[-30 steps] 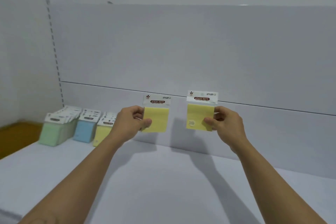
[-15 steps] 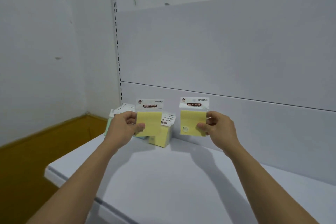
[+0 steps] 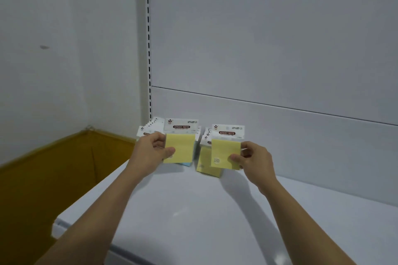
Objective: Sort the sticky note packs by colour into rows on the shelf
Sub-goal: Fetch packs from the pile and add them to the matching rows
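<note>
My left hand [image 3: 150, 153] pinches a yellow sticky note pack [image 3: 179, 148] with a white header card, held upright above the white shelf [image 3: 193, 211]. My right hand [image 3: 254, 159] holds a second yellow pack [image 3: 225, 150] the same way, a little to the right. Behind them, at the shelf's back left corner, stand rows of packs: a yellow row [image 3: 206, 163] shows between my hands, a sliver of a blue pack [image 3: 187, 164] peeks below the left pack, and white headers [image 3: 148, 129] rise behind my left hand. The green row is hidden.
The shelf's grey back panel [image 3: 269, 71] rises behind the packs, with a slotted upright [image 3: 148, 38] at its left. The shelf's left end [image 3: 58, 226] drops to a yellow-brown floor [image 3: 43, 178]. A white wall [image 3: 64, 49] stands to the left.
My view swung to the left, so the rows of packs now sit directly behind my hands. Both hands still hold their yellow packs, now close in front of the rows.
</note>
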Tool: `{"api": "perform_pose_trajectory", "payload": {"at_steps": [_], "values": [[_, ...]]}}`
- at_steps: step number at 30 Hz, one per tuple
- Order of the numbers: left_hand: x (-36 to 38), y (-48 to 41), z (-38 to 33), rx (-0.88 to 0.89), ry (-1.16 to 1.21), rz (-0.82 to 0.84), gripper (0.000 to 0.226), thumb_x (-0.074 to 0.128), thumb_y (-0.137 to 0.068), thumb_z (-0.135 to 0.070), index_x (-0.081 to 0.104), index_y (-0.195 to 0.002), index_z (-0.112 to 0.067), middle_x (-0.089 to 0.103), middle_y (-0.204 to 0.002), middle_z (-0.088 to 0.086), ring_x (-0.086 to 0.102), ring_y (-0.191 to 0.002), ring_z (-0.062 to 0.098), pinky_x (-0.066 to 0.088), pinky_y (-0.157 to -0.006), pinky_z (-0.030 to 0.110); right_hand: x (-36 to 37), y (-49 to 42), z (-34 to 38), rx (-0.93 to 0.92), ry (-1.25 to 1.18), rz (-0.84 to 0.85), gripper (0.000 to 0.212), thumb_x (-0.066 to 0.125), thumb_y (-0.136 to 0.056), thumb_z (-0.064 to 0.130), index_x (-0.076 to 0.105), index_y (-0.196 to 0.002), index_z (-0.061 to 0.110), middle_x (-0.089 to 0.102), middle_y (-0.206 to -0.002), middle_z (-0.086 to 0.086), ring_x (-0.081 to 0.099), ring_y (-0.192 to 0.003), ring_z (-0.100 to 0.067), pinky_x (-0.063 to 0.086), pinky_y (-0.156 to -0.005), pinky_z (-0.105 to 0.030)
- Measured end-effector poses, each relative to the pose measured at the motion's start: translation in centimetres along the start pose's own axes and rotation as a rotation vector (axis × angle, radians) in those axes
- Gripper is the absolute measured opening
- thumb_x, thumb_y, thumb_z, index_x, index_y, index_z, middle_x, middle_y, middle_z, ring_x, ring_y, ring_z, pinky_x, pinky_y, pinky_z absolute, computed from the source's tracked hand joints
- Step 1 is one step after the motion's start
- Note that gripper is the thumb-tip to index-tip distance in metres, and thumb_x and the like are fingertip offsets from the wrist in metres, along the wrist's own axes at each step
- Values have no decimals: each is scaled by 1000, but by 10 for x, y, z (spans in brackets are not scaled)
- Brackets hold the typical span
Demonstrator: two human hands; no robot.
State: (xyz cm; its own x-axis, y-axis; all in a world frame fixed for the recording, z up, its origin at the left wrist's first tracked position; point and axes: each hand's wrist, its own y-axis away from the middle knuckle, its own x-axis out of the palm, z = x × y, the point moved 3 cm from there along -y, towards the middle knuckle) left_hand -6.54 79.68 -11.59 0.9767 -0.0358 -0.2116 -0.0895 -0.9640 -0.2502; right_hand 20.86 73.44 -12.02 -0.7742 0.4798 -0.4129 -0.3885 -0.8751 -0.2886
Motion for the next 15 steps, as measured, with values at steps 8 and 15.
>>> {"api": "perform_pose_trajectory", "payload": {"at_steps": [8,15], "values": [[26,-19,31,-1,47,170,23,74,-74,7,66,-88,-11,70,-77,8,68,-64,18,53,-60,22,41,7,-18,101,66,-84,23,80,-73,14,64,-77,31,68,-78,-2,66,-73,-28,55,-74,-40],[33,-13,68,-38,8,122,19,74,-77,3,65,-89,-8,68,-78,7,67,-74,25,53,-66,22,61,3,-26,112,150,-134,27,81,-72,15,59,-86,23,61,-77,5,60,-74,-18,48,-67,-26]]}}
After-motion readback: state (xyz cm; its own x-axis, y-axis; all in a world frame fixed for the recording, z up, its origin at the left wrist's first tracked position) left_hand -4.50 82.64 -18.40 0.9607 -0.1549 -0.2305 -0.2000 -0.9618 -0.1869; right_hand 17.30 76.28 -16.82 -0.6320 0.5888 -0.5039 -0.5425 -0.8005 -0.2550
